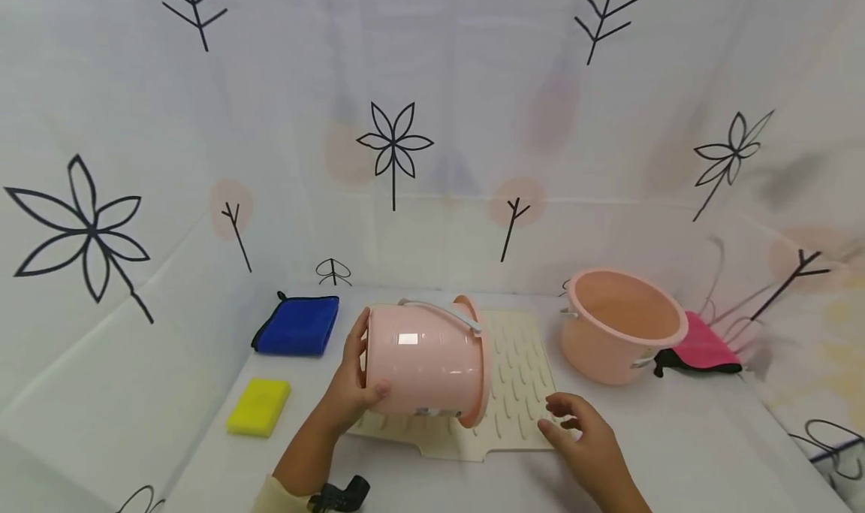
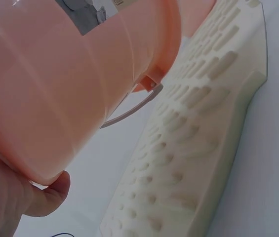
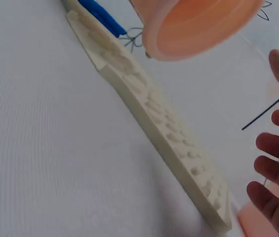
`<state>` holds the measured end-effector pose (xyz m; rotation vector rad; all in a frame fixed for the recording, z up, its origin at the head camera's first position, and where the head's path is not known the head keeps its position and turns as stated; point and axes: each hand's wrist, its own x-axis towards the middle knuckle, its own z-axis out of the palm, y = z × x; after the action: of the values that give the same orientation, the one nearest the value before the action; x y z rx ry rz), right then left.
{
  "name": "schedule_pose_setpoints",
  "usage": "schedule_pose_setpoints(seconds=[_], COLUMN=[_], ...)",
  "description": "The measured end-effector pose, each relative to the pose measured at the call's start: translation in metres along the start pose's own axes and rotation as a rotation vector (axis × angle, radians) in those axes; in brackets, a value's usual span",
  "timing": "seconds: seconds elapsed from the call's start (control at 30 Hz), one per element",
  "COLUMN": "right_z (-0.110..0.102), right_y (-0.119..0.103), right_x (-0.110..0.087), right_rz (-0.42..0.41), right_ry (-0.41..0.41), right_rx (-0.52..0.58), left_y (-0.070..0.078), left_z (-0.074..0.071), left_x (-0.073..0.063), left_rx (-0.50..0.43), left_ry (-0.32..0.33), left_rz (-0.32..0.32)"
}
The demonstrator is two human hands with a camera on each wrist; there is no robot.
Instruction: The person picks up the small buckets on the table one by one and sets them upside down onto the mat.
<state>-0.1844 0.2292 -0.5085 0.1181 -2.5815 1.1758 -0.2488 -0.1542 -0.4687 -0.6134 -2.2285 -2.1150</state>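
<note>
My left hand (image 1: 351,385) grips a pink bucket (image 1: 422,363) by its base end, thumb on the near side. Tipped on its side, the bucket hangs over a cream washboard (image 1: 516,378), its rim facing right and its grey handle lying along the upper side. In the left wrist view, a label shows on the bucket (image 2: 80,84) and the thumb presses its bottom edge. My right hand (image 1: 584,442) is held at the washboard's right edge, fingers spread and loosely bent, holding nothing. The bucket's rim and part of its inside show in the right wrist view.
A pink basin (image 1: 611,355) stands at the right, in front of a pink cloth (image 1: 706,344) with black trim. At the left lie a folded blue cloth (image 1: 299,327) and a yellow sponge (image 1: 259,408). A patterned white curtain (image 1: 446,235) encloses the table.
</note>
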Motion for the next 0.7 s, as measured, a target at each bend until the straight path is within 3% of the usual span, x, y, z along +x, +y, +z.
schedule_pose_setpoints(seconds=[0.07, 0.13, 0.3, 0.53, 0.7], right_z=[-0.003, -0.005, -0.008, -0.011, -0.006], right_y=[0.006, 0.013, 0.03, 0.042, 0.045], right_x=[0.0, 0.0, -0.002, 0.002, 0.008], right_rz=[0.034, 0.016, -0.041, 0.133, 0.181], right_ry=[-0.086, -0.153, -0.24, -0.367, -0.412], right_rx=[-0.046, -0.09, -0.173, -0.192, -0.203], left_y=[-0.001, -0.001, 0.002, 0.012, 0.021], left_z=[-0.003, -0.007, -0.018, -0.037, -0.049], left_x=[-0.002, -0.002, -0.004, -0.003, -0.006], left_rx=[0.011, 0.026, 0.065, 0.154, 0.199], left_ry=[0.012, 0.021, 0.035, 0.071, 0.095], left_rz=[-0.002, 0.003, 0.012, -0.002, -0.012])
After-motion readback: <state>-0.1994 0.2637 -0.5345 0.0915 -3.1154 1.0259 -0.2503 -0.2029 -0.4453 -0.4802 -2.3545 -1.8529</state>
